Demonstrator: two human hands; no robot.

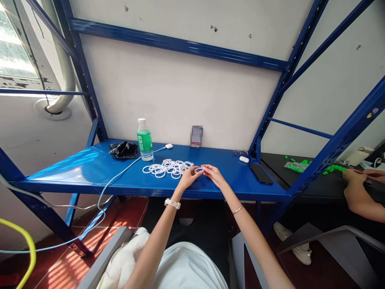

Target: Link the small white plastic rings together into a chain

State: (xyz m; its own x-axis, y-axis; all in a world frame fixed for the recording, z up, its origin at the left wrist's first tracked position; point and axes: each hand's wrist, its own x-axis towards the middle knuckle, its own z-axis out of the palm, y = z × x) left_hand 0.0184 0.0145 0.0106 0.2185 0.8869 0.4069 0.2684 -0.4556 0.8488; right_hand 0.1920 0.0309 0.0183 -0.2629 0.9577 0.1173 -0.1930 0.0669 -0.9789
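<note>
Between my two hands, just above the blue tabletop, is a small white ring (198, 169). My left hand (188, 176), with a white watch at the wrist, pinches the ring's left side. From the right, the fingertips of my right hand (212, 173) close on its other edge; a thin bracelet circles that wrist. Immediately left of my hands lies a loose pile of similar white rings (168, 167), spread flat and overlapping. Fine detail at the fingertips is too small to make out.
On the blue table (120, 176) stand a green-labelled bottle (144, 140) and a crumpled black bag (123, 150). At the right are a phone (261, 174), a white case (244, 159) and glasses (240, 152). A cable (120, 174) crosses the left side. Another person's hands (355, 175) work beside green pieces.
</note>
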